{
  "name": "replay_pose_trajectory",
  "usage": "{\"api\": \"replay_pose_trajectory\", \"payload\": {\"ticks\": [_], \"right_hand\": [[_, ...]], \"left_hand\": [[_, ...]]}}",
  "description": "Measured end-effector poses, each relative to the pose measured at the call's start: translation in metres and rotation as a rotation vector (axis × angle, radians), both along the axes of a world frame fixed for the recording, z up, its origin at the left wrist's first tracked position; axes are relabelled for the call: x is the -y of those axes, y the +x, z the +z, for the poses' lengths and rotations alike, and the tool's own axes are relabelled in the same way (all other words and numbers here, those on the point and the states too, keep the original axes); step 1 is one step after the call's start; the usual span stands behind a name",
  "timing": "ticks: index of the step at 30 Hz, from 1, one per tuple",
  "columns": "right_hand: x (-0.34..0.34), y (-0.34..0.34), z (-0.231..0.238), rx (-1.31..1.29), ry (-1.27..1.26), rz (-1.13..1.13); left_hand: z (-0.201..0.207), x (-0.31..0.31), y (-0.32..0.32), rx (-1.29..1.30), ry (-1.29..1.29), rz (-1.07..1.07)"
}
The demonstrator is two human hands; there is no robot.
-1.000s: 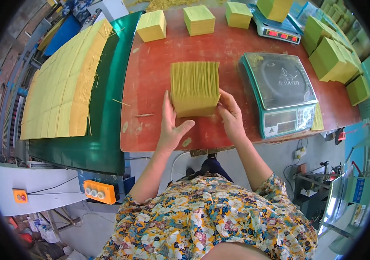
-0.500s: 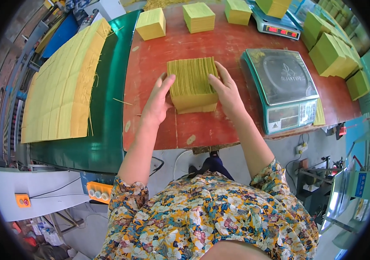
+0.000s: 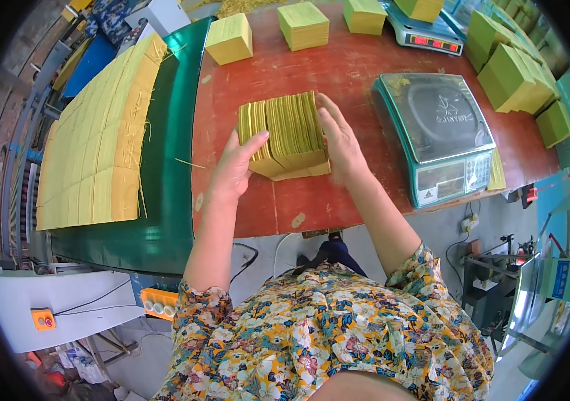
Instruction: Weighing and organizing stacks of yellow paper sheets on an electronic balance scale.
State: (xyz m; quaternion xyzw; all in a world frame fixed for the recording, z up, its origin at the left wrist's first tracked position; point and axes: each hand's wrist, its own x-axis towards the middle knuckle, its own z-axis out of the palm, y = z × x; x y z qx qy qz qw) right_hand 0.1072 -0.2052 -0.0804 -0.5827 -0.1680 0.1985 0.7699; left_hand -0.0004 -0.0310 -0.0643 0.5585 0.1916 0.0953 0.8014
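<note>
A block of yellow paper sheets (image 3: pixel 279 130), its cut edges facing up, is tilted over the red table (image 3: pixel 231 214). My left hand (image 3: pixel 233 164) grips its left side, thumb on the top edge and fingers hidden beneath or behind. Along the block's right side is my right hand (image 3: pixel 340 140), its fingers stretched out and flat; a narrow gap shows near the fingertips. The sheets fan slightly apart at the block's left. Just right of that hand stands a digital scale (image 3: pixel 435 127) with a dark plate and nothing on it.
Several yellow paper blocks (image 3: pixel 304 27) line the table's far edge, with more stacked (image 3: pixel 512 77) at the far right. A second scale (image 3: pixel 425 40) bears another block. At left, rows of yellow paper (image 3: pixel 94 140) lie on a green surface (image 3: pixel 171 154).
The paper block has shifted a little left and turned, tilting, with its sheets fanning at the left. My right hand has loosened from its side and straightened its fingers.
</note>
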Motion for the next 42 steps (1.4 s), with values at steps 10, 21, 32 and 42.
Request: {"api": "replay_pose_trajectory", "payload": {"ticks": [10, 21, 32, 42], "right_hand": [[0.008, 0.016, -0.009, -0.052, 0.02, 0.054], [0.026, 0.02, -0.026, -0.178, 0.153, 0.001], [0.008, -0.016, -0.033, 0.092, 0.145, -0.106], [0.016, -0.022, -0.064, 0.009, 0.066, -0.081]], "left_hand": [[0.0, 0.024, 0.017, -0.006, 0.146, -0.042], [-0.006, 0.009, 0.007, -0.062, -0.084, 0.047], [-0.048, 0.054, 0.012, 0.134, -0.106, 0.26], [-0.087, 0.046, 0.01, 0.033, -0.173, 0.289]]}}
